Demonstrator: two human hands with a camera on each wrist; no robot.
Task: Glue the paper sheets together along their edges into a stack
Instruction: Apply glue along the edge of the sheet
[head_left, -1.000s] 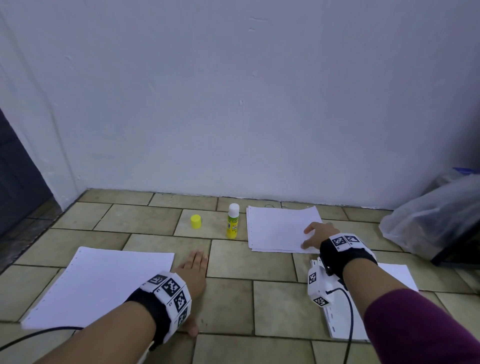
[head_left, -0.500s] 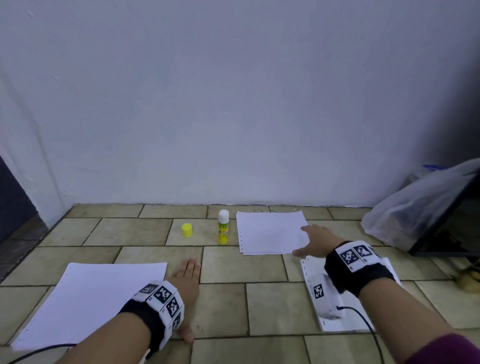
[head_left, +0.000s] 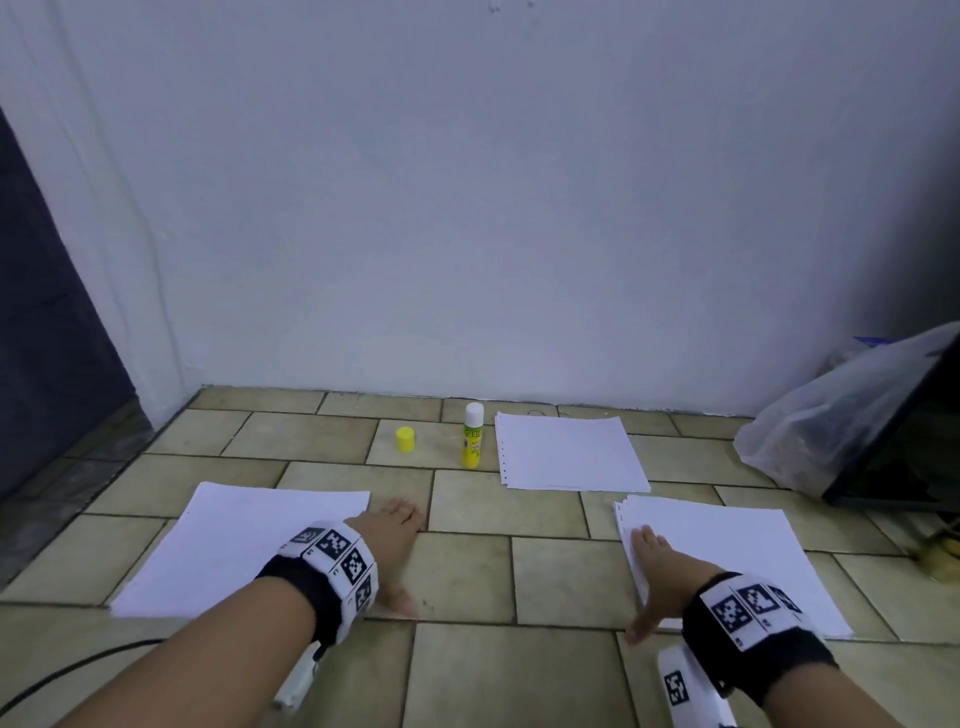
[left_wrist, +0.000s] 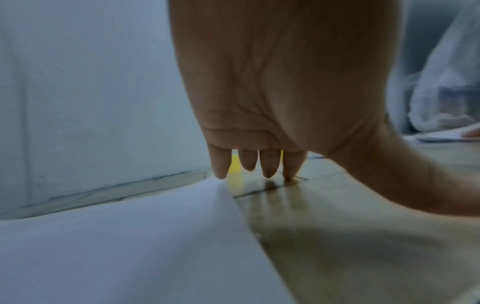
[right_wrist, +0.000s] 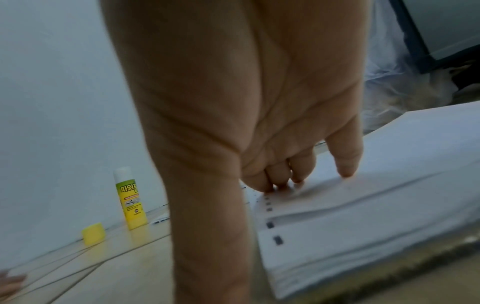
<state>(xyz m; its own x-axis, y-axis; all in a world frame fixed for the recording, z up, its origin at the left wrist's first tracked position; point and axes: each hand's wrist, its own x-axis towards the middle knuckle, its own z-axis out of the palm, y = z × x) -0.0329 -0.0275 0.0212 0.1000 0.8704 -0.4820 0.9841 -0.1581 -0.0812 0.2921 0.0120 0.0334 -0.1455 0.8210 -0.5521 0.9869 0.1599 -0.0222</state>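
Three lots of white paper lie on the tiled floor. A single sheet (head_left: 244, 545) (left_wrist: 116, 236) lies at the left, a punched stack (head_left: 569, 451) at the back centre, and a loose punched pile (head_left: 727, 556) (right_wrist: 376, 205) at the right. My left hand (head_left: 395, 540) (left_wrist: 259, 164) rests flat on the tiles beside the left sheet's right edge. Fingers straight, my right hand (head_left: 655, 564) (right_wrist: 298, 181) presses on the left part of the right pile, by its holes. An uncapped yellow glue stick (head_left: 472, 436) (right_wrist: 130, 199) stands left of the back stack, its yellow cap (head_left: 405, 439) (right_wrist: 94, 233) further left.
A white wall (head_left: 493, 208) closes the back. A clear plastic bag (head_left: 826, 415) and a dark panel (head_left: 904, 441) lean at the right. A dark doorway (head_left: 47, 338) lies at the left. A black cable (head_left: 78, 670) runs under my left arm.
My right hand left the back stack and drew back onto the near right pile. My left hand stayed on the tiles. The head view tilted, showing more of the right pile.
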